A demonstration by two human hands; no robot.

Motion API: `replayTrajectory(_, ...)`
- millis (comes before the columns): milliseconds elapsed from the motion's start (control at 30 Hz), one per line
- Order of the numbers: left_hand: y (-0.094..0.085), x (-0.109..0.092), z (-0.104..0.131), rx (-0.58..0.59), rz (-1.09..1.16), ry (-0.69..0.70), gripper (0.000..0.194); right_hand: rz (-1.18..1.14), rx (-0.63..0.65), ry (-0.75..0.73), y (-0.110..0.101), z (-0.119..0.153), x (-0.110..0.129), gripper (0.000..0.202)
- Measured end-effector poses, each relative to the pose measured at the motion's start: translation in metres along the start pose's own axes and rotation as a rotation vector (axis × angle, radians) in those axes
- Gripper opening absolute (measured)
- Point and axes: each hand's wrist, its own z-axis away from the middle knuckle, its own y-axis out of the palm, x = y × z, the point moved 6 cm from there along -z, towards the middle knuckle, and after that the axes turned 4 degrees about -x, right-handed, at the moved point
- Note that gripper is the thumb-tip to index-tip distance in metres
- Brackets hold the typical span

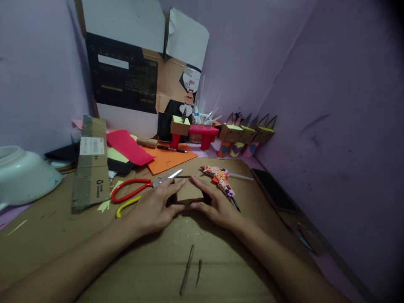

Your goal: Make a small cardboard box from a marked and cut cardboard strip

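A small cardboard box (pixel 189 191) sits between my hands on the brown cardboard sheet (pixel 145 265). My left hand (pixel 160 204) grips its left side, index finger along the top edge and thumb at the near lower edge. On the opposite side, my right hand (pixel 216 202) holds it the same way. Red-handled scissors (pixel 132 189) lie just beyond my left hand, and a yellow handle (pixel 128 206) shows partly under that wrist. Past my right hand rests a glue gun (pixel 221 179) with a colourful pattern and a clear glue stick in its back.
Two thin dark strips (pixel 187 269) lie nearest me. At left are a white bowl (pixel 28 176) and a cardboard piece (pixel 91 168). Coloured paper (pixel 170 159) and several cardboard animal figures (pixel 232 132) line the back. A dark phone-like slab (pixel 273 189) lies along the right wall.
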Motion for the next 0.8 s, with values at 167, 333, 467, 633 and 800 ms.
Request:
replayTrajectory(167,0.0018,0.0019,0.0001,0.017,0.013,-0.023,0.056,-0.004,0.003,0.012,0.0006,0.0009,-0.0002,0.062)
replayTrajectory(333,0.0013,0.0021,0.0000,0.012,0.027,-0.016,0.055,0.008,0.003,0.011,0.0008,0.0006,-0.0006,0.063)
replayTrajectory(467,0.0004,0.0005,-0.0004,0.005,0.030,0.000,0.055,0.009,-0.001,0.012,-0.0002,-0.0001,-0.0007,0.063)
replayTrajectory(633,0.0011,0.0026,0.0005,-0.003,0.020,-0.018,0.056,-0.009,0.036,0.035,-0.0013,-0.0001,0.0008,0.070)
replayTrajectory(800,0.0006,0.0022,0.0005,-0.016,0.005,-0.020,0.058,-0.093,0.015,0.133,-0.0029,-0.0017,0.0019,0.050)
